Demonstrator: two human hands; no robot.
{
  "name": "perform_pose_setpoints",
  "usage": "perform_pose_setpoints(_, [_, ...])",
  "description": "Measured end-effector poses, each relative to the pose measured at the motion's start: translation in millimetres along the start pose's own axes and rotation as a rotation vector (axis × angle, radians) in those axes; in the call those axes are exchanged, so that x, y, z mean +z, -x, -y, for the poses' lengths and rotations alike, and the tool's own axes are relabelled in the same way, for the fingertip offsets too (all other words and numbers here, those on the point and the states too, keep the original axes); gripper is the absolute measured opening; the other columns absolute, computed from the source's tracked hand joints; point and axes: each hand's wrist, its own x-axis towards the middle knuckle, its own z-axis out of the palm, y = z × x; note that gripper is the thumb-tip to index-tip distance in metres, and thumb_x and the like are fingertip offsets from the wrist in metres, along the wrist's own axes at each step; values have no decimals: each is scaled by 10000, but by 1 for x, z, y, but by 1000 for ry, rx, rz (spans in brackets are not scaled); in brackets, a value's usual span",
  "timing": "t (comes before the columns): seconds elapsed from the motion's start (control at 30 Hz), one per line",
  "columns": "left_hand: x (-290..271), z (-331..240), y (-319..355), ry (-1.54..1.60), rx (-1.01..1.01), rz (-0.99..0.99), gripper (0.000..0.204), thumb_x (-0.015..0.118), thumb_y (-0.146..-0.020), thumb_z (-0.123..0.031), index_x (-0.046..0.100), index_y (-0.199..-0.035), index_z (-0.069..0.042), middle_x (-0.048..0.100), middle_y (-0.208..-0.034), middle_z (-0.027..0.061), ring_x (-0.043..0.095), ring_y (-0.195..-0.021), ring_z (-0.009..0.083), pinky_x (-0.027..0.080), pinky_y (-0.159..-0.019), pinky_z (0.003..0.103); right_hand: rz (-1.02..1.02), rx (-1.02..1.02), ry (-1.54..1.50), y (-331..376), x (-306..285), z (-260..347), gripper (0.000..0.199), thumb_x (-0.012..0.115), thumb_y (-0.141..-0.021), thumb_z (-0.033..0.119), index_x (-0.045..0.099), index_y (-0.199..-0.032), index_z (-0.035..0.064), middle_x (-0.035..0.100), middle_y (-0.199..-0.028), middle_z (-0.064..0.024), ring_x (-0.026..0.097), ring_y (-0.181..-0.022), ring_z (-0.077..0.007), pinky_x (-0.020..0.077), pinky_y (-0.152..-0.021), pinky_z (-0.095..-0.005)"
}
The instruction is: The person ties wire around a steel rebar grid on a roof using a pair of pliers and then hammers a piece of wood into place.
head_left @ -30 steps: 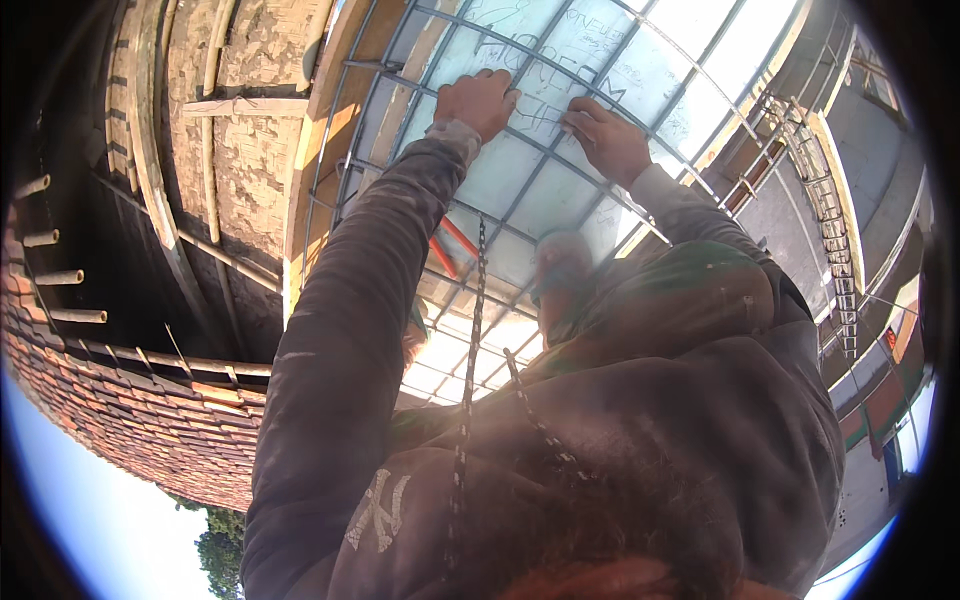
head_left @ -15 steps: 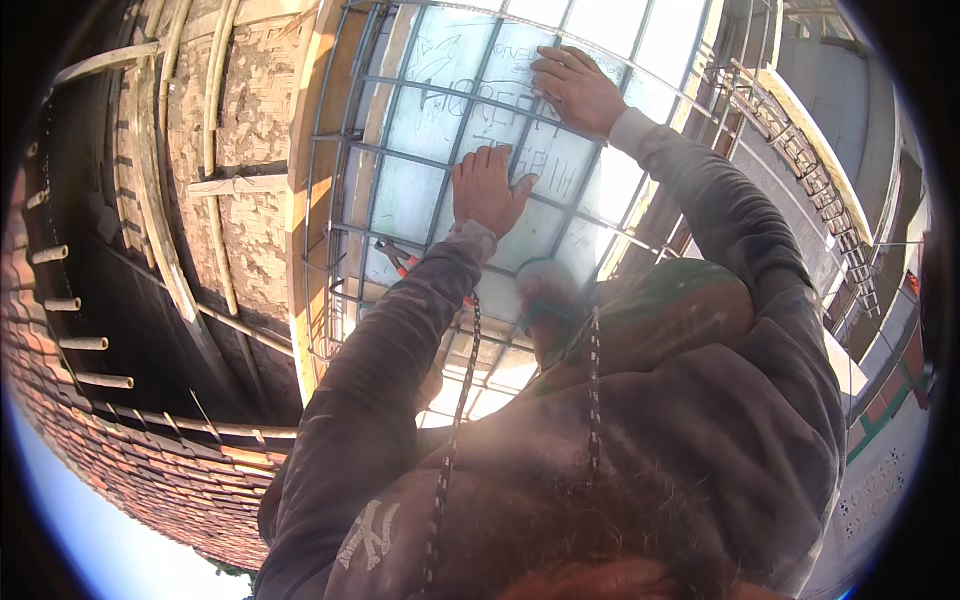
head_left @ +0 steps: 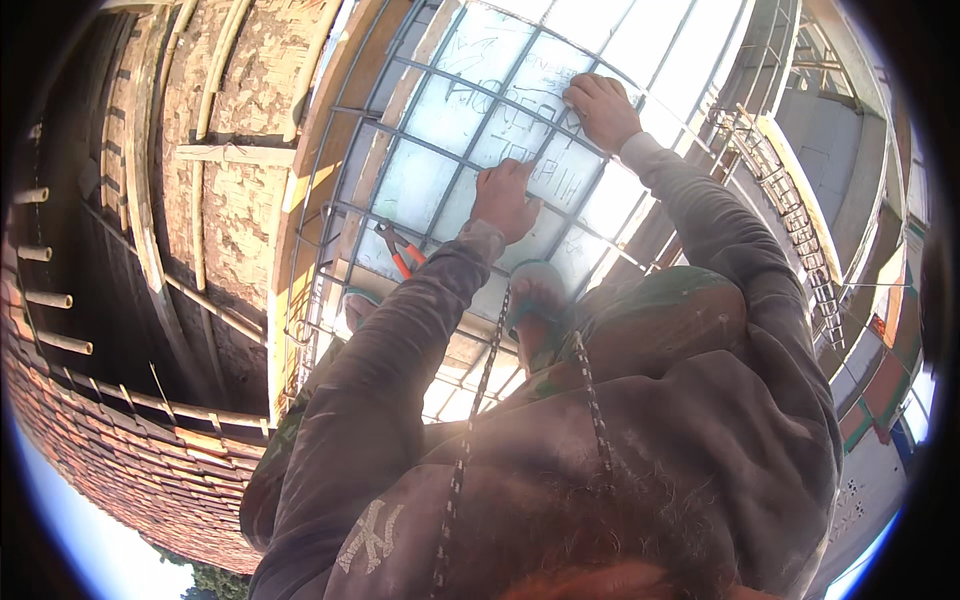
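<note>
Left hand (head_left: 505, 203) and right hand (head_left: 603, 112) touch rebar grid (head_left: 404, 130), clear of timber edge (head_left: 348, 60).

Pale blue panels (head_left: 410, 185) under a blue-grey grid (head_left: 402, 132)

Dark scribbles mark the blue. The pliers (head_left: 401, 265) show orange-red handles; the drawstrings (head_left: 482, 385) are flecked black and white (almost snakelike) against a dusky brown hoodie (head_left: 640, 430). Roof tiles (head_left: 130, 470) glow brick-red.

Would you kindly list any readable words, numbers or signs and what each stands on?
Large dark handwriting on the pale surface beneath the steel grid: letters and strokes, not copied.
Smaller handwriting nearby: too faint to read.
Light emblem on the brown top: letters, not copied.
</note>
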Motion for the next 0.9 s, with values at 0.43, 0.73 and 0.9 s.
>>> perform_pose_setpoints(0.43, [-22, 12, 78, 233, -96, -415, 486, 594, -878, -88, 585, -1364, -101, 583, -1370, 156, 482, -1352, 342, 316, -1163, 491, 0, 27, -20, -4, 19, 17, 180, 606, -994, 177, 667, -1163, 173, 614, -1300, -21, 560, -1253, -271, 401, -1037, -469])
perform_pose_setpoints(0.73, [-53, 80, 146, -180, -565, -733, 388, 740, -826, -243, 586, -1119, -41, 557, -1107, 168, 497, -1138, 385, 351, -1024, 529, -79, 48, -112, -10, 17, 23, 180, 585, -1017, 214, 676, -1157, 146, 642, -1233, 2, 599, -1202, -244, 400, -1068, -469])
perform_pose_setpoints(0.9, [-61, 63, 112, -247, -440, -694, 390, 724, -832, -239, 572, -1137, -49, 546, -1174, 172, 469, -1201, 381, 332, -1047, 545, -100, 75, -84, -8, 4, 25, 206, 567, -1022, 208, 679, -1179, 133, 644, -1200, -36, 605, -1175, -270, 397, -1086, -467])
